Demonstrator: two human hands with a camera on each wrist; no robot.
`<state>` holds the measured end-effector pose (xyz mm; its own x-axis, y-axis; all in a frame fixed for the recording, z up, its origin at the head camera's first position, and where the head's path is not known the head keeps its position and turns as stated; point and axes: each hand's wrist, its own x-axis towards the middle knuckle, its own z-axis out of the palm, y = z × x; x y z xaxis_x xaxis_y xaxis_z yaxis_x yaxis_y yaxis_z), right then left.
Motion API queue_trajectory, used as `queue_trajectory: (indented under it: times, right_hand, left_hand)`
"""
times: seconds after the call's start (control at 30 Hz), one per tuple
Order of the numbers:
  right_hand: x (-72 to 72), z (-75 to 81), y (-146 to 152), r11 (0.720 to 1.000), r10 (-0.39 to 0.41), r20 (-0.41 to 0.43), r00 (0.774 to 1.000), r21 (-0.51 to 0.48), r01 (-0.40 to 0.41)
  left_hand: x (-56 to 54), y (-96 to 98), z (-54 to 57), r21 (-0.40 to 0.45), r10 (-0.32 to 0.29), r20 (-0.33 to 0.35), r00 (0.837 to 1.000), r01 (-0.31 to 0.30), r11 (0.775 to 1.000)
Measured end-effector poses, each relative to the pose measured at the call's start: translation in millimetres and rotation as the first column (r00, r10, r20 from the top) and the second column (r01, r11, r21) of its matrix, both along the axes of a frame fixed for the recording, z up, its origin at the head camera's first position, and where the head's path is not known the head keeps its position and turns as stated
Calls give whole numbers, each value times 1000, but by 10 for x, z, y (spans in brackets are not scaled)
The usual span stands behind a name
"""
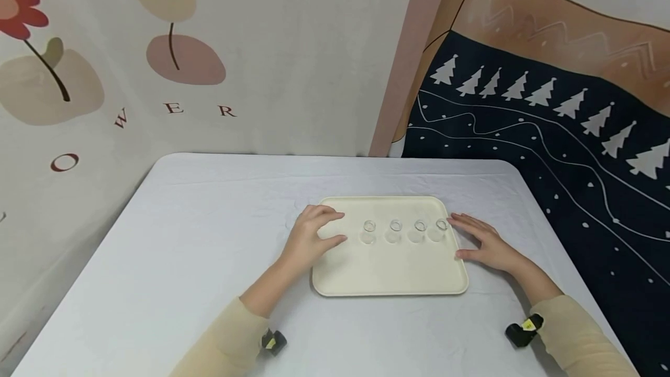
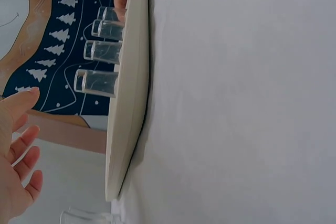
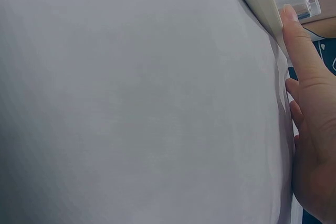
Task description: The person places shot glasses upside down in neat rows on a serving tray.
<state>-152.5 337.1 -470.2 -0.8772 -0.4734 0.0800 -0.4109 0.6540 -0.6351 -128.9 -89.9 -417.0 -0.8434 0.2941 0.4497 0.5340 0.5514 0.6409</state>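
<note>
A cream rectangular tray [image 1: 387,275] lies on the white-covered table, with a row of several small clear glasses [image 1: 369,233] upright across its middle. My left hand [image 1: 311,234] hovers above the tray's left side, thumb and fingers spread apart and holding nothing. In the left wrist view that hand [image 2: 16,161] is apart from the nearest glass [image 2: 97,82]. At the tray's right edge is my right hand [image 1: 487,244], its fingers extended near the rightmost glass [image 1: 437,231]. The right wrist view has the right thumb [image 3: 302,51] right at the tray's rim [image 3: 265,3].
Another clear glass [image 2: 86,217] stands off the tray, beyond its left end, mostly behind my left hand in the head view. White cloth [image 1: 173,260] covers the table. Printed hangings [image 1: 293,63] enclose the back and right side.
</note>
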Motion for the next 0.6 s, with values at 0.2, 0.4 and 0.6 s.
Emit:
queue_trajectory:
  times: [0.2, 0.4, 0.6]
  right_hand:
    - [-10, -16, 11, 1000, 2, -6, 1000, 3, -2]
    - [-14, -23, 23, 1000, 1, -8, 1000, 6, -1]
    - [-2, 1, 12, 1000, -2, 7, 1000, 10, 2]
  left_hand:
    - [36, -189, -6, 17, 20, -26, 999, -19, 1000]
    - [52, -374, -27, 14, 40, -36, 999, -40, 999]
    - [46, -530, -70, 21, 74, -31, 997, -74, 997]
